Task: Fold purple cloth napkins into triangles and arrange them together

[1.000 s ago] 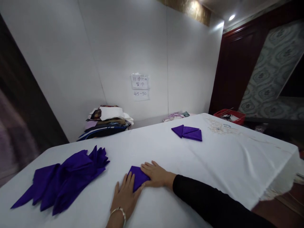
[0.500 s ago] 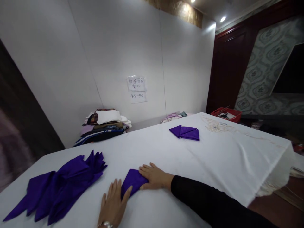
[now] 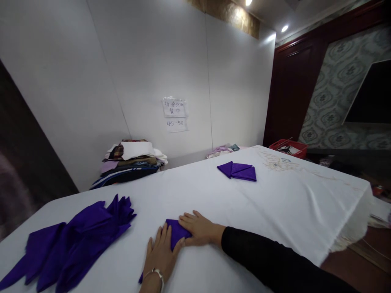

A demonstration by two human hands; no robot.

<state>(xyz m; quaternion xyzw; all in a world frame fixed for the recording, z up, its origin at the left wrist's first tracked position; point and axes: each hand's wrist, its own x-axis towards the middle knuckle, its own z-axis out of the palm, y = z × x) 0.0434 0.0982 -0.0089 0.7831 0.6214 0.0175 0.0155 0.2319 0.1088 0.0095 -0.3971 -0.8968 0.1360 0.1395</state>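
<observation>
A folded purple napkin (image 3: 176, 232) lies on the white-covered table (image 3: 183, 195) in front of me. My left hand (image 3: 162, 247), with a bracelet at the wrist, is laid flat over its left part, fingers stretched out. A small purple tip shows at the left of that wrist; most of the napkin there is hidden under the hand. My right hand (image 3: 198, 228) rests flat on the napkin's right edge with its fingers spread. Farther back lies another folded napkin (image 3: 240, 171), pointed at its left end. Loose purple napkins (image 3: 79, 240) are bunched together on the left.
A stack of folded clothes (image 3: 131, 162) stands behind the table's far left edge, and some lilac cloth (image 3: 221, 151) lies farther right. Handwritten paper signs (image 3: 174, 114) hang on the white wall. A red basket (image 3: 290, 148) is beyond the far right corner.
My left hand has slid right and forward, from the napkin's left edge onto it, covering more of it. My right hand has stayed nearly in place.
</observation>
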